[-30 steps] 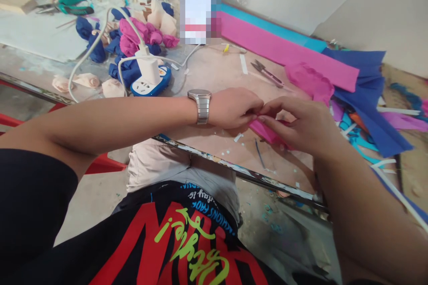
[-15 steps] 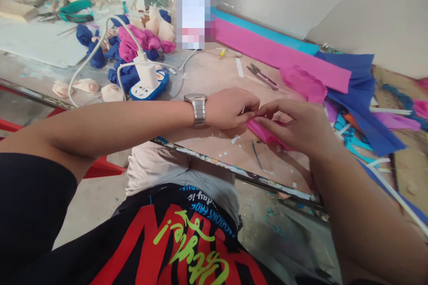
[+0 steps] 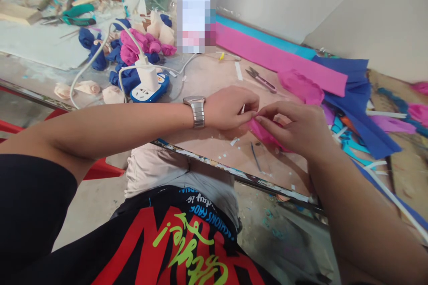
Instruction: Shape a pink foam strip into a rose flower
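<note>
A strip of pink crepe paper (image 3: pixel 264 132) is pinched between my two hands above the table, partly hidden by my right fingers. My left hand (image 3: pixel 232 107), below a wristwatch (image 3: pixel 195 110), closes thumb and fingertips on the strip's left end. Right beside it, my right hand (image 3: pixel 290 127) grips the same strip with thumb and forefinger, the fingertips of both hands nearly touching. Beyond the hands lie thread snips (image 3: pixel 261 80) with pink handles and a crumpled piece of pink crepe paper (image 3: pixel 301 85).
Folded pink crepe paper (image 3: pixel 284 60) and blue crepe paper (image 3: pixel 364 111) lie at the back right. A power strip (image 3: pixel 150 91) with a charger and white cables stands at left, near rolled paper flowers (image 3: pixel 133 46). Pliers (image 3: pixel 78 14) rest farther back. The table edge (image 3: pixel 214 160) runs close to my lap.
Both hands stay almost in place on the pink strip, with only slight finger movement. The view has shifted a little.
</note>
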The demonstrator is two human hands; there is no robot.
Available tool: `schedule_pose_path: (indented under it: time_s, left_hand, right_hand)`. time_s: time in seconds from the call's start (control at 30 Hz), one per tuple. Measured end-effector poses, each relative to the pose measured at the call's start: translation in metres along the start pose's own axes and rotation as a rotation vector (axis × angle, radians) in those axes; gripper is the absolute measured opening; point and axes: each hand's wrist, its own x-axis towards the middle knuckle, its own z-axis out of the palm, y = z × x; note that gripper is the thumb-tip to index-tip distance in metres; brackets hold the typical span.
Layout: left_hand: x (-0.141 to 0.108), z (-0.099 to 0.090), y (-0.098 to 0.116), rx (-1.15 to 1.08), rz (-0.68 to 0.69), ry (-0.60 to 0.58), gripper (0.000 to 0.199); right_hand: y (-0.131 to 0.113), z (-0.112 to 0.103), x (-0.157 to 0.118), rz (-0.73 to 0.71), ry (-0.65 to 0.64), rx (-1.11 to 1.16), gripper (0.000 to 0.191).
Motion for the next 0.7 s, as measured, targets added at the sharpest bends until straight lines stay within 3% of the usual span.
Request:
schedule_pose_path:
  time_s: [0.33,0.53,0.7]
  left_hand:
    - [0.0012,0.0022,-0.0049,-0.008,0.016,0.043,0.021]
    - [0.0036,0.0052,-0.0094,-0.067,0.029,0.071,0.024]
    - [0.0036,0.0055,-0.0088,-0.121,0.019,0.087,0.029]
  right_hand:
    - [-0.0005,-0.0006,-0.0008,-0.011,0.043,-0.02,0.016]
    - [0.0041,0.0062,0.0003,-0.13,0.249,0.004,0.005]
    - [0.0065,0.0081,-0.0001,-0.119,0.276,0.024,0.006]
